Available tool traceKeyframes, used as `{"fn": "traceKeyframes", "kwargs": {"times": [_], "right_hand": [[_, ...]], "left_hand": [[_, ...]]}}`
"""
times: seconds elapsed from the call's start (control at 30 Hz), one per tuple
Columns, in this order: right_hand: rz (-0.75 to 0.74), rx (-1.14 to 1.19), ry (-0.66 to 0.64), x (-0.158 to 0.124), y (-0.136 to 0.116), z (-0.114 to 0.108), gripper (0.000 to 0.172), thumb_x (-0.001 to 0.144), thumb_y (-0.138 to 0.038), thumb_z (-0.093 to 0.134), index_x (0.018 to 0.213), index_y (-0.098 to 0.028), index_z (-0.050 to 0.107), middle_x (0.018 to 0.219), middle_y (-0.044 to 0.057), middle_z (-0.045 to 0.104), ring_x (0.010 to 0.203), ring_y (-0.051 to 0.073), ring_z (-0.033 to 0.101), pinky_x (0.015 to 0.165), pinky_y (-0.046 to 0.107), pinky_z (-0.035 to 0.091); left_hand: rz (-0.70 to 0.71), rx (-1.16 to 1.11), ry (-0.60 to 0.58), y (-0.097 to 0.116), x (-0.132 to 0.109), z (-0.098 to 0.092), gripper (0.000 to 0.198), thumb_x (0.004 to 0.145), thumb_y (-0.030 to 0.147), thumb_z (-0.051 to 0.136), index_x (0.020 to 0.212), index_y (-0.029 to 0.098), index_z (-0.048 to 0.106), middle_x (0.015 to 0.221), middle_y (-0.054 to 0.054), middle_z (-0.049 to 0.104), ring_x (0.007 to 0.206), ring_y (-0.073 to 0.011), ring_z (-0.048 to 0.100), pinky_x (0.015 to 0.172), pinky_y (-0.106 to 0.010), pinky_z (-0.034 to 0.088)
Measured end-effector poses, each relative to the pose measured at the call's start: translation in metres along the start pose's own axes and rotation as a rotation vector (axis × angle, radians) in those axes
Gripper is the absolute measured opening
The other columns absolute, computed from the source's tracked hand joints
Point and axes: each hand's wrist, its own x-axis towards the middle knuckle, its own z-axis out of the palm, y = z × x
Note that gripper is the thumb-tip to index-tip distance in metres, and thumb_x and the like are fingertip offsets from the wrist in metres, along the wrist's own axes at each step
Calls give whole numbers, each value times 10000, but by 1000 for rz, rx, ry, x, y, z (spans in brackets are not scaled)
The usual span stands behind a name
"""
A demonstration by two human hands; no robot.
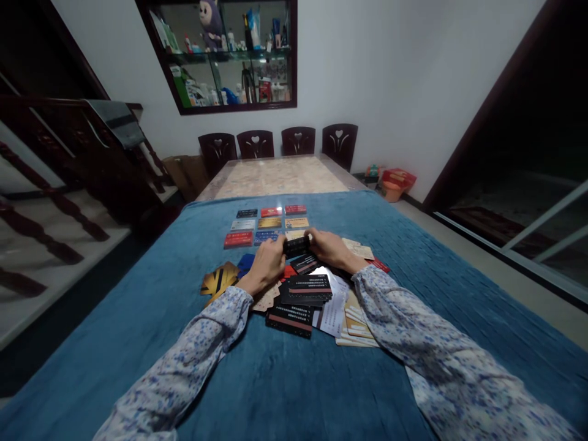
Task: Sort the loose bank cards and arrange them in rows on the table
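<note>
Between my left hand (270, 262) and my right hand (329, 247) I hold a small stack of black cards (297, 245), pinched at its two ends above the pile. Under and in front of my hands lies a loose heap: black cards with a brown stripe (305, 288), white cards (334, 306), gold-and-black cards (220, 279) and cream-gold cards (358, 334). Just beyond my hands, cards lie in three rows, among them a red card (238, 239), a blue card (266, 236), a gold card (269, 223) and a black card (247, 213).
A blue cloth (220, 380) covers the near part of the table, with the bare marble-like tabletop (285, 174) behind it. Several dark chairs (298, 141) stand at the far end. A wooden railing (50, 190) is on the left; an orange bucket (392, 191) sits on the floor at right.
</note>
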Motion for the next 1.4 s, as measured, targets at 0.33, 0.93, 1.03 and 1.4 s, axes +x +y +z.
{"fn": "traceKeyframes", "kwargs": {"times": [0.33,0.93,1.03,1.4], "right_hand": [[-21,70,32,2,6,8,500,891,-152,553,1389,-188,529,1001,82,744,899,227,674,749,275,409],[-136,171,52,4,12,8,637,815,-147,620,1447,-141,539,1174,144,715,1065,292,596,910,394,466],[-126,164,54,3,12,8,611,815,-146,619,1424,-140,562,1136,134,723,1041,279,603,892,377,463],[-132,161,22,3,12,2,547,823,-163,671,1367,-167,618,1084,103,747,1028,270,620,846,349,452]], "left_hand": [[3,-92,11,-4,3,9,412,832,35,539,1228,150,531,1004,-133,687,978,-294,654,883,-400,493],[-7,-143,40,-8,4,8,459,808,63,592,1254,168,579,1184,-132,683,1061,-297,603,985,-444,448],[-27,-162,36,-6,4,6,435,806,57,593,1228,158,591,1152,-132,681,1048,-298,611,966,-429,453],[-47,-172,2,-8,3,4,388,798,66,608,1175,157,614,1073,-112,687,1032,-303,616,922,-413,451]]}}
